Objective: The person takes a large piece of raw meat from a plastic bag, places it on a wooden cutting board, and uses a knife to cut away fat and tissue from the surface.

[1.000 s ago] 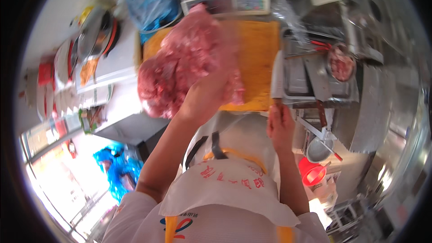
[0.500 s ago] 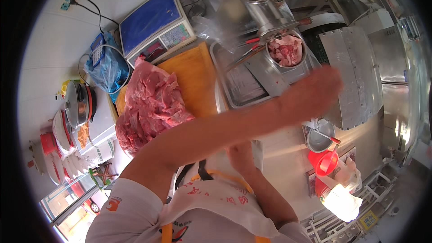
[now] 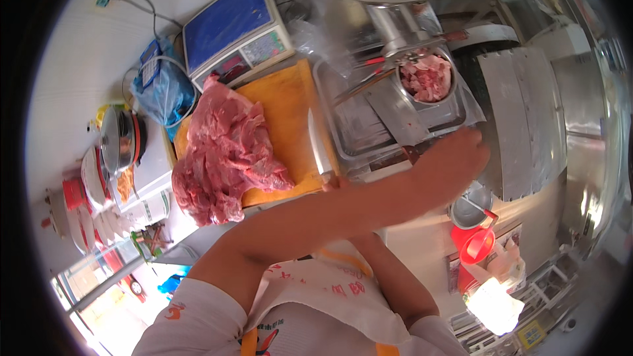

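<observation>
My left forearm crosses the view to the right, and my left hand (image 3: 465,149) hangs above the counter near the metal tray (image 3: 343,142). Its fingers are curled, and whatever they hold, if anything, is hidden. Beyond that forearm, the fingertips of my right hand (image 3: 335,183) show at the handle end of a knife (image 3: 318,142); most of this hand is covered. The blade lies along the right edge of the wooden cutting board (image 3: 287,102). A large slab of raw meat (image 3: 224,148) rests on the board's left side. Inside the tray is a cleaver (image 3: 397,113).
A meat grinder (image 3: 400,29) stands over a bowl (image 3: 452,92) of meat pieces (image 3: 425,78). Behind the board sits a scale (image 3: 231,23), with a blue plastic bag (image 3: 161,92) beside it. A lidded pan (image 3: 120,138) is at left. Red containers (image 3: 476,245) stand lower right.
My left hand has come slightly nearer and its fingers look more curled. My right hand has moved forward to the knife's handle end. The whole view has shifted a little.
</observation>
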Action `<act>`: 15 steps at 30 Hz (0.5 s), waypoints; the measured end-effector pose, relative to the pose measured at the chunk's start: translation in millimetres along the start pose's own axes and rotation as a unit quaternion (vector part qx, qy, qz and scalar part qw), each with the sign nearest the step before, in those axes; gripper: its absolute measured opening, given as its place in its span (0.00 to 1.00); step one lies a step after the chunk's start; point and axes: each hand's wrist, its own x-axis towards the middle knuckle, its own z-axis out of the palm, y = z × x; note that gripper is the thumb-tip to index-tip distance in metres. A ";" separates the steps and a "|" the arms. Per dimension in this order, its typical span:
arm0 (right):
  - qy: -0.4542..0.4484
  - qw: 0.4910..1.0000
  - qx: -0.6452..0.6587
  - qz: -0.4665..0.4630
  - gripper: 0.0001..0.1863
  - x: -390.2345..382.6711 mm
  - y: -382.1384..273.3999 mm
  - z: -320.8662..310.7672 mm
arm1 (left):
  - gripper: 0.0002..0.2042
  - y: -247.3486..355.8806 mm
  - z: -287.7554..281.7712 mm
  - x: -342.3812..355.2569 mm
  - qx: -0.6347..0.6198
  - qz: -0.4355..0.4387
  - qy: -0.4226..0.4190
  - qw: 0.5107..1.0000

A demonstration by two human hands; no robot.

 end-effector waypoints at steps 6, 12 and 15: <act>0.005 0.986 0.070 0.148 0.14 10.4 -18.5 -12.5 | 0.15 18.2 -95.2 -134.1 -0.077 -0.156 0.171 0.970; -0.053 0.984 0.073 0.153 0.12 22.3 -42.1 -5.0 | 0.16 -84.2 -146.1 -304.1 0.260 -0.372 0.291 0.842; -0.062 0.990 0.040 0.122 0.13 23.1 -35.6 5.2 | 0.26 -104.4 -146.7 -313.9 0.339 -0.427 0.285 0.789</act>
